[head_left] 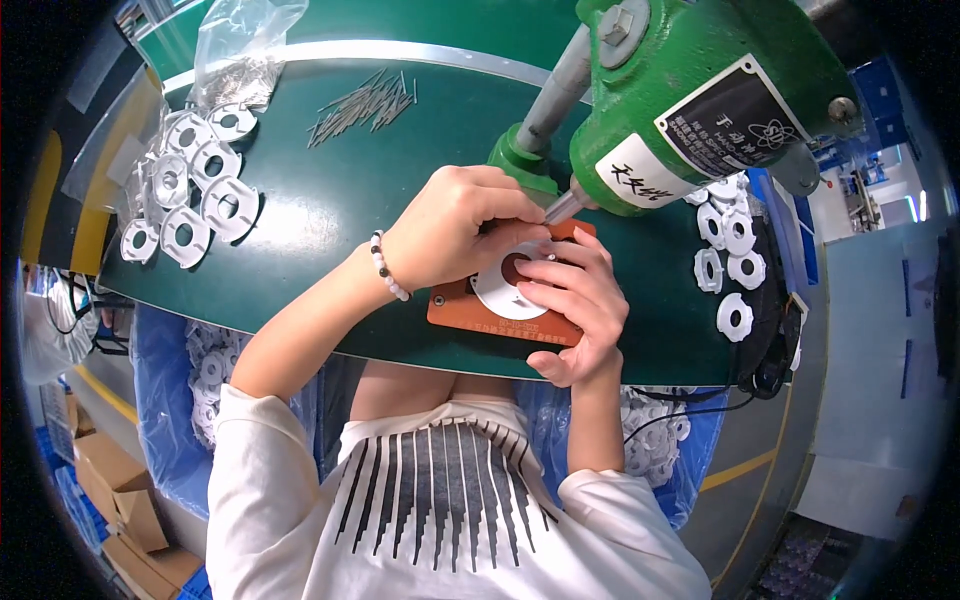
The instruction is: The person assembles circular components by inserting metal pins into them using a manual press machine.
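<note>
the left hand's grip point(462, 225) is drawn in tight, thumb and fingertips bunched just beside the press's grey tip point(567, 207); whether they pinch one of the thin pins i cannot tell. the right hand's grip point(583, 298) is loosely spread, its fingers lying over the right side of the white ring point(494, 292) and its thumb hanging well apart toward 7 o'clock; it seems to steady rather than clasp.

the ring sits on the orange plate point(462, 309), under both hands. the step looks like setting or lining up a small piece at the ring's 1 o'clock edge, beneath the press. the next move probably calls for a fine seating by the left fingertips while the right keeps the ring still, then both hands clear of the tip before any stroke.

from the plate, the green press point(622, 110) looms at 1 o'clock, loose pins point(362, 107) lie on the desk point(330, 205) at 11, more white rings point(231, 208) gather between 9 and 10, and others point(739, 232) between 2 and 3.
</note>
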A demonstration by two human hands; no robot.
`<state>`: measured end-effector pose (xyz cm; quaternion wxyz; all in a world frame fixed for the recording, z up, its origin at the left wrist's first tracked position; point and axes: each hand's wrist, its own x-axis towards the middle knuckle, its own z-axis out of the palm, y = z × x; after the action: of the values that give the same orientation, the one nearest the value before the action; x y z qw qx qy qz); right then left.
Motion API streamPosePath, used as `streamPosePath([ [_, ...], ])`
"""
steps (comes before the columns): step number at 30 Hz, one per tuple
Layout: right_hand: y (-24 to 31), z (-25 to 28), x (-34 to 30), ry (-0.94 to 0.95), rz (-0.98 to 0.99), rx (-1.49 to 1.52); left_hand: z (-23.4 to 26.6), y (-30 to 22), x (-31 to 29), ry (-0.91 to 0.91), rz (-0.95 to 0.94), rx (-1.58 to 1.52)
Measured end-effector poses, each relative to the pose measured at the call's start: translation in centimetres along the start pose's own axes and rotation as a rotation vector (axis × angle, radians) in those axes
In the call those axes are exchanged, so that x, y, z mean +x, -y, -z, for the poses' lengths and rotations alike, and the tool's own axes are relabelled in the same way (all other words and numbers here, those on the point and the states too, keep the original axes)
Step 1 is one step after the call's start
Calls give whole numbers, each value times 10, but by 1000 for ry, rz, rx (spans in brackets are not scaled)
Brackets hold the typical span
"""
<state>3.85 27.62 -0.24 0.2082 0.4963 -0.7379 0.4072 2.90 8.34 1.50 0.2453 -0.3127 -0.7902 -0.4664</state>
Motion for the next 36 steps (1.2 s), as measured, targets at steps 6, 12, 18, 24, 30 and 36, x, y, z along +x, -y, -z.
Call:
streamPosePath([
  [6, 0, 0, -1, -2, -8, 9, 5, -4, 0, 80, 69, 18],
  [12, 1, 4, -2, 6, -34, -11, 2, -4, 0, 64, 81, 19],
  [18, 5, 1, 0, -68, -39, 55, 10, -8, -3, 28, 86, -1],
  [24, -35, 29, -2, -839, -392, 954, 3, 12, -6, -87, 82, -91],
  [30, -26, 63, 136, -905, -1052, 1006, -1, 31, -20, 126, 546, -677],
  [36, 6, 135, 253, -598, -556, 492, -1, 26, -14, 141, 525, -641],
])
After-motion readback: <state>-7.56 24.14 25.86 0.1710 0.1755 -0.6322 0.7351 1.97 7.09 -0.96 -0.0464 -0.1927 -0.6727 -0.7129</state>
